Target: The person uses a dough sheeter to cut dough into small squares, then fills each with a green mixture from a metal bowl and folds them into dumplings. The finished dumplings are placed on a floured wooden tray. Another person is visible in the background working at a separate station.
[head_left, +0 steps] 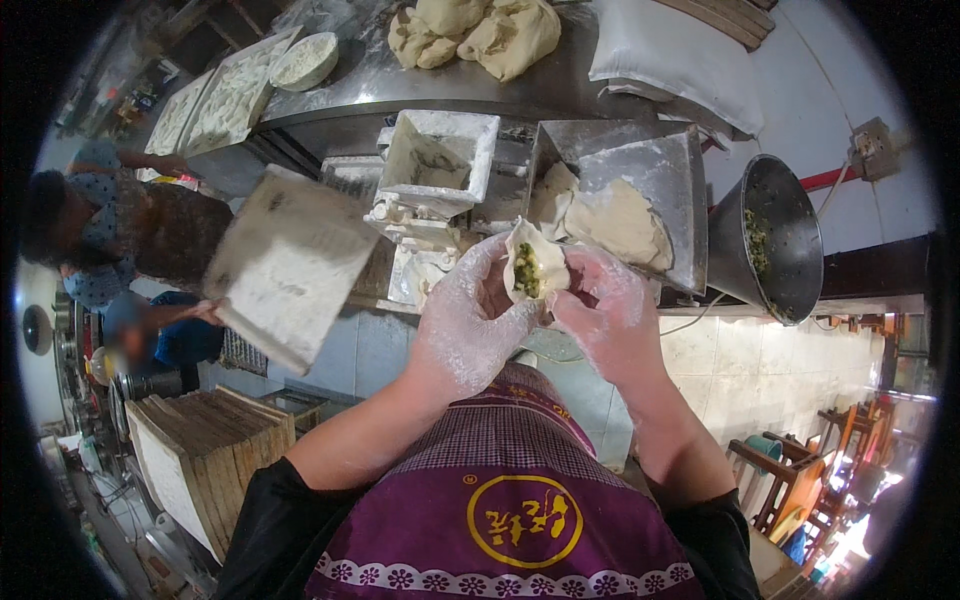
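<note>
A dumpling wrapper (547, 262) is cupped between my two floured hands, folded around chopped green filling (526, 270) that shows through its open top. My left hand (462, 318) curls under its left side, with the thumb near the lower edge. On the other side, the fingers and thumb of my right hand (612, 312) press the wrapper's edge. Just beyond them is a flour-coated machine with a square hopper (440, 165). Right of it, dough sheets (620, 225) lie in a metal tray (690, 180). A deep metal bowl (795, 210) at the right holds more green filling.
At the left a person (100, 235) is near a floured board (290, 260), which a hand grips at its edge. Stacked wooden boards (200, 460) stand lower left. The steel counter (370, 80) bears dough lumps (480, 35), a flour bowl (305, 62) and a white sack (680, 55).
</note>
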